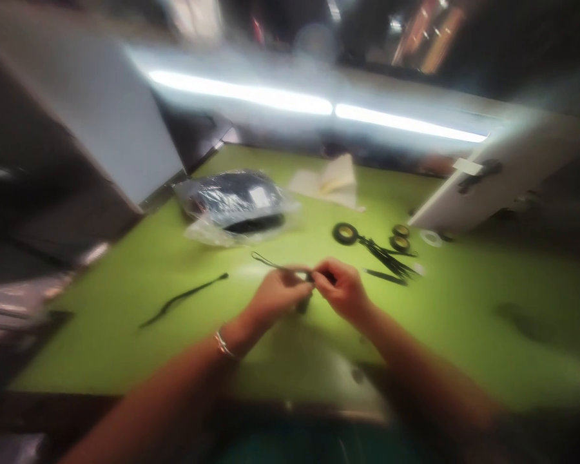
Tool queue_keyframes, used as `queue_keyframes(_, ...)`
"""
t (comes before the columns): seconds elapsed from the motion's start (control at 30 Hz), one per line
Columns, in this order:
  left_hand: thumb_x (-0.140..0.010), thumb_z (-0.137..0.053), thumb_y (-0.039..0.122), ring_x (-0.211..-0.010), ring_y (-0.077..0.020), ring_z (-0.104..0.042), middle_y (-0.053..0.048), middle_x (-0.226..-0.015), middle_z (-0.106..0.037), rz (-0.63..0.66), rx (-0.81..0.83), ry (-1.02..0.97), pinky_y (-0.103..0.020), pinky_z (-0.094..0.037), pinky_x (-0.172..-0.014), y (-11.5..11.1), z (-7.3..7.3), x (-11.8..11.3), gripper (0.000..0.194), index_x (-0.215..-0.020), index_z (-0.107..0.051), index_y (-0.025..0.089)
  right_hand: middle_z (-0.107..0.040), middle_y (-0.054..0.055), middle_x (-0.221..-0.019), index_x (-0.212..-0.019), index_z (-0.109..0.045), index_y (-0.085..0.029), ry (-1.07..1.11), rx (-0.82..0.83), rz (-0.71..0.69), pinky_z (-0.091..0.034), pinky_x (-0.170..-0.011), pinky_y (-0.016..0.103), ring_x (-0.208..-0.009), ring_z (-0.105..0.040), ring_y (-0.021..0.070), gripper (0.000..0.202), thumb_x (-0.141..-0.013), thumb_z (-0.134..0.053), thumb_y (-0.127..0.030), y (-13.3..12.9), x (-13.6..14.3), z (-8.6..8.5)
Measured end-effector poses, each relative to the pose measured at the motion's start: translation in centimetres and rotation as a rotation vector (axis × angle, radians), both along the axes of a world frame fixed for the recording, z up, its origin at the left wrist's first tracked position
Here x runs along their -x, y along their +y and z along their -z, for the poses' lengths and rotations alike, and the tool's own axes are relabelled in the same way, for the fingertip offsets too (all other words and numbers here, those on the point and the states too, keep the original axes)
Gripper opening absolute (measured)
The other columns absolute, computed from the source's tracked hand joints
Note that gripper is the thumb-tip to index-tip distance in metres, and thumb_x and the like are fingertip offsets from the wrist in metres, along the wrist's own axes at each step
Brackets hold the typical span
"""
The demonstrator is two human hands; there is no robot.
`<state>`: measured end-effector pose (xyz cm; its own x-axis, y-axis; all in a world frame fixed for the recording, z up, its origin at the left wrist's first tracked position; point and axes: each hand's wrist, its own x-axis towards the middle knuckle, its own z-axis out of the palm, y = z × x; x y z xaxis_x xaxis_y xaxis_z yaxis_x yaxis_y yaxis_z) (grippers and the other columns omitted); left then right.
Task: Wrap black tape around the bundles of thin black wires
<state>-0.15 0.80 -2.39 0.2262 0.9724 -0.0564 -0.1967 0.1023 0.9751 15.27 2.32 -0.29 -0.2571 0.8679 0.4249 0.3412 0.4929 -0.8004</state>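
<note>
Near the middle of the table, my left hand (284, 291) and my right hand (342, 287) are closed with fingertips close together. Both pinch a thin black strap (273, 263), whose looped end sticks out to the left above my left hand. A dark end hangs below the fingers; the exact grip point is blurred. A similar black strap (186, 296) lies alone on the left. To the right of my hands rests a bundle of black straps (386, 256), beside a black tape roll (345, 233) with a yellow core.
A clear plastic bag (236, 200) with dark contents lies at the back left of the green table (140, 361). Crumpled pale paper (338, 179) is behind. Two small tape rolls (400, 237) and a white ring (431, 238) sit near the right-hand panel (457, 193).
</note>
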Motion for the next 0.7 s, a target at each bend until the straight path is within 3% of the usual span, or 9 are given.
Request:
queue_keyframes(0.13,-0.072,-0.068,0.027,-0.055,-0.0125,-0.058,-0.001,-0.063,-0.066,-0.034,-0.003,0.205,-0.024,-0.046,-0.056,-0.1,-0.4,0.1,0.031,-0.1,-0.069,0.014,-0.052,-0.004,-0.055,-0.067,-0.057,-0.019,0.023,-0.043,0.068,-0.037,-0.048,0.02,-0.049,-0.044,0.0078,0.013,-0.079,-0.053,-0.02,-0.1,0.0,0.2)
queue_keyframes(0.27,-0.069,-0.064,0.019,-0.061,-0.0124,-0.059,0.001,-0.068,-0.066,-0.044,-0.142,0.458,-0.023,-0.046,-0.06,-0.6,-0.7,-0.3,0.039,-0.108,-0.068,0.019,-0.048,-0.007,-0.048,-0.066,-0.056,-0.02,0.065,0.085,0.147,-0.036,-0.043,0.02,-0.043,-0.043,0.0078,0.013,-0.078,-0.055,-0.024,0.5,-0.7,-0.4)
queue_keyframes(0.43,-0.068,-0.064,0.017,-0.057,-0.0134,-0.06,0.002,-0.066,-0.065,0.2,-0.039,0.484,-0.022,-0.047,-0.053,-0.6,-1.8,1.1,0.056,-0.123,-0.059,0.02,-0.048,-0.007,-0.048,-0.065,-0.056,-0.019,0.107,0.15,0.193,-0.037,-0.04,0.02,-0.041,-0.044,0.0075,0.015,-0.076,-0.058,-0.03,1.3,-1.7,-1.3)
queue_keyframes(0.6,-0.07,-0.07,0.025,-0.063,-0.016,-0.063,-0.001,-0.075,-0.068,0.445,-0.012,0.469,-0.024,-0.049,-0.057,0.0,-3.3,3.8,0.065,-0.132,-0.053,0.02,-0.047,-0.007,-0.046,-0.066,-0.058,-0.019,0.089,0.198,0.117,-0.035,-0.038,0.019,-0.04,-0.043,0.0074,0.015,-0.076,-0.058,-0.03,1.0,-1.6,-1.7)
queue_keyframes(0.7,-0.071,-0.071,0.039,-0.064,-0.0157,-0.061,-0.003,-0.078,-0.068,0.29,-0.129,0.583,-0.025,-0.048,-0.058,0.3,-2.8,3.5,0.045,-0.111,-0.069,0.019,-0.048,-0.006,-0.047,-0.065,-0.058,-0.018,0.062,0.161,0.086,-0.035,-0.04,0.02,-0.042,-0.042,0.0073,0.015,-0.076,-0.057,-0.027,0.3,-0.9,-1.5)
